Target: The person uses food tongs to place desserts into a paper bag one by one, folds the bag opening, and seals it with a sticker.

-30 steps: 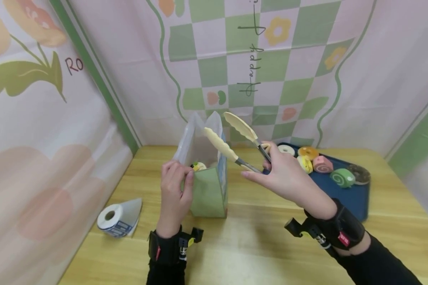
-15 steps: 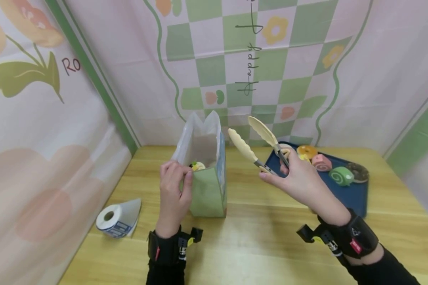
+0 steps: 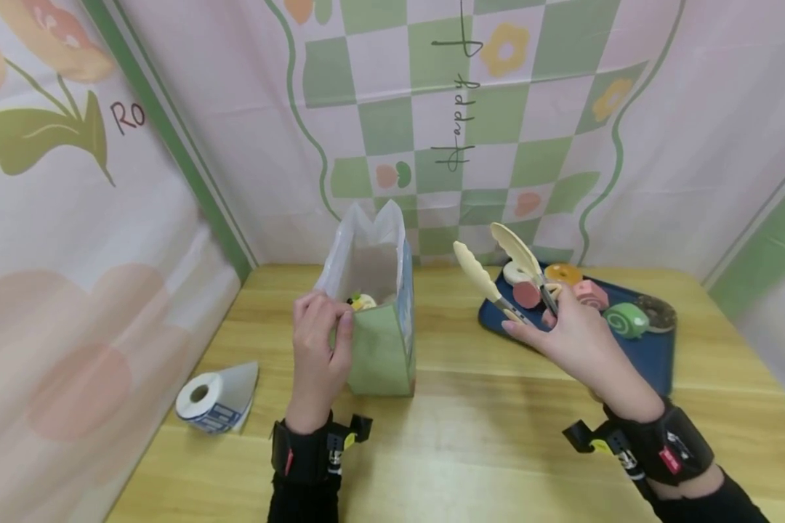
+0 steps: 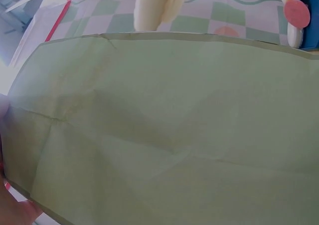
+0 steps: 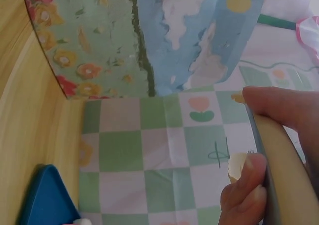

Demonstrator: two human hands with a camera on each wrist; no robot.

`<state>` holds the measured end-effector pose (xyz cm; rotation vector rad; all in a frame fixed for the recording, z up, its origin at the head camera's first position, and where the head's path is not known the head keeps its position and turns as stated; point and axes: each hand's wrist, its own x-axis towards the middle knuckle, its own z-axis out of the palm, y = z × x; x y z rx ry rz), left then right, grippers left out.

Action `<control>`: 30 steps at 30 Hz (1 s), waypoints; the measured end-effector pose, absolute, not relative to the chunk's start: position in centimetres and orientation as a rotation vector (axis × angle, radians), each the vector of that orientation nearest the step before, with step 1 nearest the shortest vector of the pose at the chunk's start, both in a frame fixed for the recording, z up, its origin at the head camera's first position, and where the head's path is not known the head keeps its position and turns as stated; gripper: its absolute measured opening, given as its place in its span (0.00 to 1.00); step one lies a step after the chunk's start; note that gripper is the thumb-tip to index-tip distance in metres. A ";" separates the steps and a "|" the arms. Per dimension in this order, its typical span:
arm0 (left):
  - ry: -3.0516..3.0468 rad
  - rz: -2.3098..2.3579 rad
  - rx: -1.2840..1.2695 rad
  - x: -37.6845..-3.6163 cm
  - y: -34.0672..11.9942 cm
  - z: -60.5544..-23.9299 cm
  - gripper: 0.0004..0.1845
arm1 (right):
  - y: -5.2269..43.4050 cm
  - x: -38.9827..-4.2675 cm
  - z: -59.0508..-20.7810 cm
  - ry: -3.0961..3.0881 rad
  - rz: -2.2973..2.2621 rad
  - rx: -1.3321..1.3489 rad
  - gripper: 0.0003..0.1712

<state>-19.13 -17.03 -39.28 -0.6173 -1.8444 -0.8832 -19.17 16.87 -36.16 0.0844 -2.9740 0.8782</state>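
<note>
From the head view, the left hand [image 3: 317, 347] pinches the near left rim of the open bag [image 3: 381, 341], which stands upright on the table [image 3: 458, 443] with a small pastry showing inside. The right hand [image 3: 578, 341], fingers curled round the handles, holds the tongs [image 3: 504, 272] tilted up over the near left corner of the blue tray [image 3: 654, 356], their cream tips apart and empty. Pastries lie along the tray's far side; a tape roll [image 3: 212, 399] lies near left. The left wrist view is filled by the bag's green side [image 4: 169, 130]. The right wrist view shows fingers [image 5: 249, 195] wrapped on a tong arm [image 5: 281, 175], with the bag's flowered wall [image 5: 139, 40] beyond.
</note>
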 end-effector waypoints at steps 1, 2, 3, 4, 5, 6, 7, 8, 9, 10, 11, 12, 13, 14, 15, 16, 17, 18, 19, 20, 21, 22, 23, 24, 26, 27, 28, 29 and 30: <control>-1.845 -0.884 -0.617 -19.1 -17.0 -39.3 0.18 | 17.0 -19.2 -36.3 -2.970 0.873 0.080 0.48; -1.845 -0.884 -0.617 -19.1 -17.0 -39.3 0.18 | 17.2 -19.3 -36.4 -2.968 0.867 0.078 0.47; -1.847 -0.886 -0.618 -19.1 -17.0 -39.3 0.18 | 17.4 -19.3 -36.5 -2.969 0.867 0.073 0.46; -1.847 -0.887 -0.618 -19.1 -17.0 -39.3 0.18 | 17.5 -19.4 -36.6 -2.972 0.872 0.066 0.46; -1.848 -0.888 -0.618 -19.1 -17.0 -39.3 0.18 | 17.7 -19.4 -36.7 -2.978 0.880 0.057 0.47; -1.848 -0.889 -0.619 -19.1 -17.0 -39.3 0.18 | 17.9 -19.4 -36.8 -2.985 0.895 0.046 0.49; -1.849 -0.890 -0.619 -19.1 -17.0 -39.3 0.18 | 18.1 -19.4 -36.9 -2.990 0.915 0.041 0.51; -1.850 -0.891 -0.619 -19.1 -17.0 -39.3 0.18 | 18.3 -19.4 -36.9 -2.997 0.937 0.036 0.54; -1.852 -0.891 -0.617 -19.1 -17.0 -39.3 0.18 | 18.5 -19.4 -37.0 -3.003 0.958 0.029 0.57; -1.852 -0.890 -0.617 -19.1 -17.0 -39.3 0.18 | 18.7 -19.4 -37.1 -3.008 0.970 0.022 0.59; -1.853 -0.889 -0.616 -19.1 -17.0 -39.4 0.18 | 18.8 -19.4 -37.3 -3.008 0.979 0.018 0.60; -1.853 -0.889 -0.615 -19.1 -17.0 -39.4 0.18 | 19.0 -19.4 -37.4 -3.005 0.983 0.014 0.60; -1.852 -0.889 -0.615 -19.1 -17.0 -39.4 0.18 | 19.1 -19.4 -37.6 -3.000 0.981 0.012 0.58; -1.852 -0.889 -0.614 -19.1 -17.1 -39.4 0.18 | 19.3 -19.5 -37.8 -2.997 0.974 0.008 0.56; -1.852 -0.888 -0.613 -19.1 -17.1 -39.4 0.18 | 19.4 -19.5 -38.0 -2.995 0.967 0.002 0.54; -1.851 -0.888 -0.613 -19.1 -17.1 -39.4 0.18 | 19.5 -19.5 -38.2 -2.993 0.955 -0.007 0.52; -1.850 -0.889 -0.613 -19.1 -17.1 -39.3 0.18 | 19.6 -19.6 -38.3 -2.988 0.945 -0.011 0.50; -1.850 -0.889 -0.613 -19.1 -17.0 -39.3 0.18 | 19.8 -19.6 -38.5 -2.983 0.937 -0.016 0.49; -1.850 -0.888 -0.613 -19.1 -17.0 -39.3 0.18 | 19.9 -19.6 -38.7 -2.978 0.929 -0.024 0.50; -1.852 -0.887 -0.613 -19.1 -17.0 -39.3 0.18 | 20.1 -19.7 -38.8 -2.975 0.920 -0.034 0.50; -1.853 -0.885 -0.613 -19.1 -17.0 -39.3 0.18 | 20.2 -19.7 -39.0 -2.973 0.909 -0.045 0.52; -1.852 -0.884 -0.613 -19.2 -17.0 -39.3 0.18 | 20.4 -19.7 -39.1 -2.967 0.907 -0.057 0.54; -1.852 -0.882 -0.613 -19.2 -17.0 -39.3 0.18 | 20.6 -19.8 -39.3 -2.958 0.904 -0.061 0.57; -1.852 -0.881 -0.612 -19.2 -17.0 -39.3 0.18 | 20.8 -19.9 -39.4 -2.948 0.901 -0.064 0.60; -1.852 -0.878 -0.612 -19.2 -17.0 -39.3 0.19 | 21.2 -20.0 -39.8 -2.935 0.888 -0.069 0.67; -1.851 -0.877 -0.612 -19.2 -17.0 -39.3 0.19 | 21.4 -20.1 -40.0 -2.927 0.886 -0.068 0.70; -1.850 -0.877 -0.612 -19.2 -17.1 -39.3 0.19 | 21.6 -20.2 -40.2 -2.920 0.890 -0.069 0.71; -1.849 -0.877 -0.612 -19.2 -17.1 -39.3 0.19 | 21.9 -20.3 -40.4 -2.918 0.883 -0.068 0.70; -1.849 -0.877 -0.612 -19.2 -17.1 -39.3 0.19 | 22.1 -20.4 -40.6 -2.916 0.881 -0.068 0.69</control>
